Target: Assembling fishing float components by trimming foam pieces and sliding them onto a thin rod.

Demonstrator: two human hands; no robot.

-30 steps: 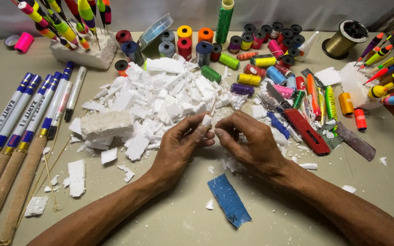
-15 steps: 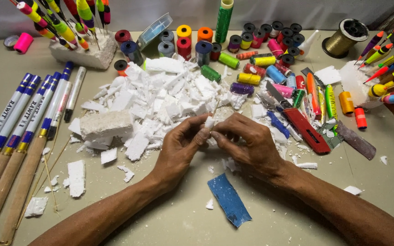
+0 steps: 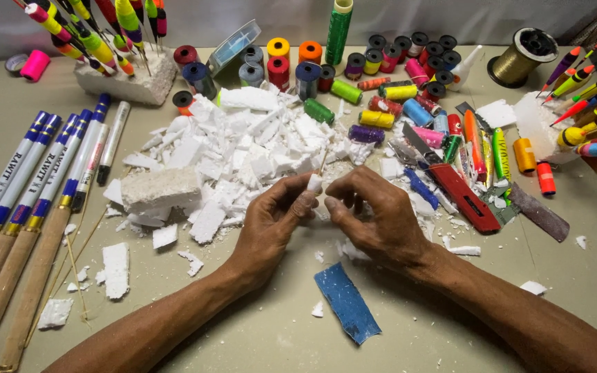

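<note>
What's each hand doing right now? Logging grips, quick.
Left hand: closed, pinching a small white foam piece.
Right hand: curled beside the piece; grip cannot be told.

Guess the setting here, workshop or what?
Likely a home hobby bench for making fishing floats: finished painted floats stuck in a foam block, a heap of white foam scraps, rows of thread spools. Left hand pinches a foam piece.

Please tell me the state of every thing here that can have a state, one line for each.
left hand: closed on small white foam piece
right hand: fingers curled beside the foam piece, grip unclear
foam block: whole, lying flat
foam scraps: broken, piled
red utility knife: lying flat, blade state unclear
blue sandpaper strip: lying flat
painted floats: standing upright in foam base
</note>
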